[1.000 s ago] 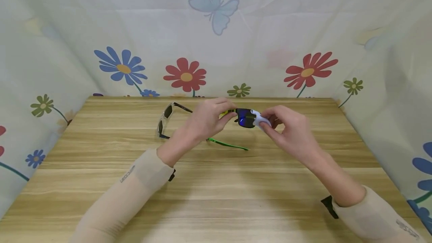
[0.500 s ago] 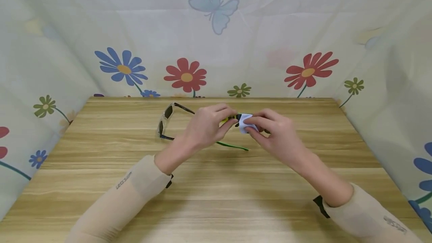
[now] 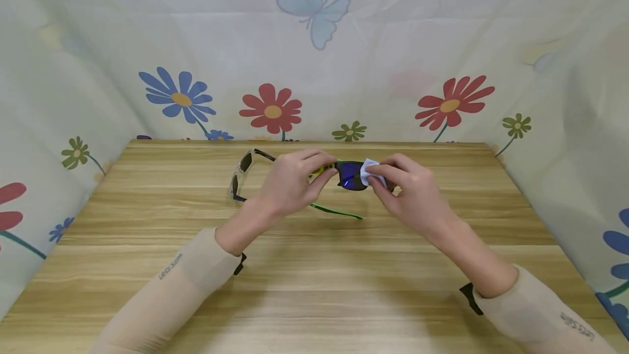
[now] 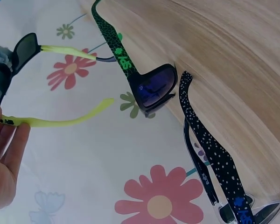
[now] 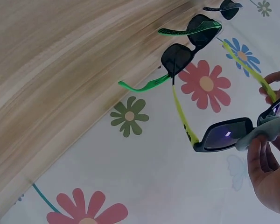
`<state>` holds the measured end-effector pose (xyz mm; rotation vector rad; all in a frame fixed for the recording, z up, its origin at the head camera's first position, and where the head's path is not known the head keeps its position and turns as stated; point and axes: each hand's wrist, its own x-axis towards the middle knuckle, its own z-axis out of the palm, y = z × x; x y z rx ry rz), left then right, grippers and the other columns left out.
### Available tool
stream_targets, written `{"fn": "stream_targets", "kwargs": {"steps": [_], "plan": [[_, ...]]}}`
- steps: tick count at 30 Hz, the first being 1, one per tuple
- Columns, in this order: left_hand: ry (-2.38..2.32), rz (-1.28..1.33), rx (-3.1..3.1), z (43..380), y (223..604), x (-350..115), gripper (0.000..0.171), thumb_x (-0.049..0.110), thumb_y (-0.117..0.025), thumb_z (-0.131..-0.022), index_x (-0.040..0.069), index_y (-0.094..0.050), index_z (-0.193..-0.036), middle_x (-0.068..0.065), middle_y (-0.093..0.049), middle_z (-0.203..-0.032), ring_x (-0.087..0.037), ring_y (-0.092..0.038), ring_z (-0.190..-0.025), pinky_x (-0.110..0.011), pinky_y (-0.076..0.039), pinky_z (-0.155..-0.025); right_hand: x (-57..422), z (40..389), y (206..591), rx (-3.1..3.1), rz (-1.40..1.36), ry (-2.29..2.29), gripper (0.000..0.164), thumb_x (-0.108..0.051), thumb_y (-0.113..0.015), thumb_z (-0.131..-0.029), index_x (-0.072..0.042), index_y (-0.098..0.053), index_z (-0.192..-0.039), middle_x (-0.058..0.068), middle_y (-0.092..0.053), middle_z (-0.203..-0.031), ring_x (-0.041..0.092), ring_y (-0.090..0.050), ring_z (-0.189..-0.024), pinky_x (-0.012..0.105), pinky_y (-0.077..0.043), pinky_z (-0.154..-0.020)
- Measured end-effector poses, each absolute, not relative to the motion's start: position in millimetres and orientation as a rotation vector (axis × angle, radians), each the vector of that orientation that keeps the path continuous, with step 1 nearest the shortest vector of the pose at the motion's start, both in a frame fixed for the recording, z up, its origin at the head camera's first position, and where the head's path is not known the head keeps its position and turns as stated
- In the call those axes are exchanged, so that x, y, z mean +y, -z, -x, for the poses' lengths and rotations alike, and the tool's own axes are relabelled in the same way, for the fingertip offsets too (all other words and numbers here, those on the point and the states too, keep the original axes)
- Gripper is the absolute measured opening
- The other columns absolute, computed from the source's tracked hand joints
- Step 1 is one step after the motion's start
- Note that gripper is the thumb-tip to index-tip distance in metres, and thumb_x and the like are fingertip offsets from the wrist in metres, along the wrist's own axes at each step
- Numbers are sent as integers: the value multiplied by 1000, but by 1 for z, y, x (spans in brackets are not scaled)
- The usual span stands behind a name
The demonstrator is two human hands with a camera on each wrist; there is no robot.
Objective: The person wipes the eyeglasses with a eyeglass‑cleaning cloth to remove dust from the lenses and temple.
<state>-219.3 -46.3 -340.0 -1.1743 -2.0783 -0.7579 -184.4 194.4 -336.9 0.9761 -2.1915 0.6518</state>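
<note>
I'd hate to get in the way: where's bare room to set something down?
The table looks bare between the sleeves, left of the clear-framed sunglasses, and between the right hand and right edge. The middle back is crowded: those glasses, the green-armed sunglasses, plus yellow-armed sunglasses in the left hand and a cloth in the right.

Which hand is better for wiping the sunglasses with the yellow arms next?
Probably the right hand: it pinches the pale cloth against the yellow-armed sunglasses. The left hand grips one yellow arm of them and has no cloth, so it seems better placed to steady them.
</note>
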Motion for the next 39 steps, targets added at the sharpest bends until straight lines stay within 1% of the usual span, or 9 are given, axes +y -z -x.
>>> {"fn": "stream_targets", "kwargs": {"steps": [7, 10, 14, 19, 25, 29, 32, 35, 39], "plan": [[795, 1151, -2102, 219, 340, -48, 10, 11, -71, -87, 5, -71, -95, -1, -68, -89, -8, -63, -71, -19, -50, -63, 189, 182, 336, -2207, -991, -690, 16, -3, -76, -79, -4, -74, -96, 6, -60, -91, 10, -50, -63, 26, -44, -47], [799, 1151, -2116, 218, 342, -47, 10, 12, -71, -88, 6, -71, -95, 0, -66, -87, -7, -61, -70, -19, -49, -63, 185, 180, 336, -2204, -1011, -710, 17, -4, -77, -79, -4, -74, -96, 5, -61, -92, 8, -49, -63, 22, -43, -48], [795, 1164, -2126, 216, 343, -44, 11, 13, -71, -88, 5, -71, -96, 0, -66, -88, -7, -61, -71, -17, -48, -63, 181, 178, 335, -2199, -1050, -727, 21, -6, -77, -80, -2, -74, -100, 6, -61, -94, 9, -54, -67, 19, -44, -53], [774, 1185, -2105, 214, 343, -41, 11, 12, -71, -88, 5, -71, -97, -1, -66, -89, -6, -61, -70, -16, -47, -63, 176, 178, 333, -2167, -1091, -743, 23, -5, -76, -81, -1, -73, -103, 7, -61, -96, 12, -60, -74, 25, -50, -58], [737, 1191, -2086, 213, 343, -40, 11, 12, -71, -88, 6, -71, -98, -1, -66, -90, -6, -61, -69, -17, -46, -60, 173, 178, 329, -2161, -1040, -709, 17, -4, -76, -80, -1, -70, -96, 6, -63, -93, 11, -58, -70, 25, -50, -57], [763, 1181, -2084, 214, 343, -41, 11, 11, -71, -87, 5, -71, -97, -1, -66, -90, -6, -61, -69, -16, -46, -59, 176, 182, 328, -2170, -1005, -698, 14, -2, -77, -80, 0, -70, -91, 8, -63, -92, 11, -57, -67, 27, -51, -56], [785, 1166, -2084, 215, 343, -44, 10, 11, -72, -87, 5, -70, -95, 0, -67, -88, -6, -60, -67, -16, -45, -57, 181, 184, 330, -2189, -978, -700, 12, 0, -76, -79, 0, -70, -89, 7, -62, -89, 10, -53, -64, 27, -49, -54], [793, 1144, -2088, 217, 341, -47, 9, 12, -72, -87, 6, -70, -94, 0, -67, -87, -7, -60, -67, -18, -47, -58, 185, 185, 332, -2221, -953, -694, 10, 0, -76, -80, -2, -71, -89, 4, -61, -87, 8, -52, -64, 25, -48, -54], [783, 1123, -2108, 219, 339, -50, 10, 13, -71, -88, 6, -70, -94, -1, -69, -87, -9, -64, -72, -21, -51, -64, 187, 185, 334, -2237, -962, -710, 10, 0, -76, -80, -3, -71, -88, 3, -62, -88, 8, -58, -68, 23, -50, -57]]}}
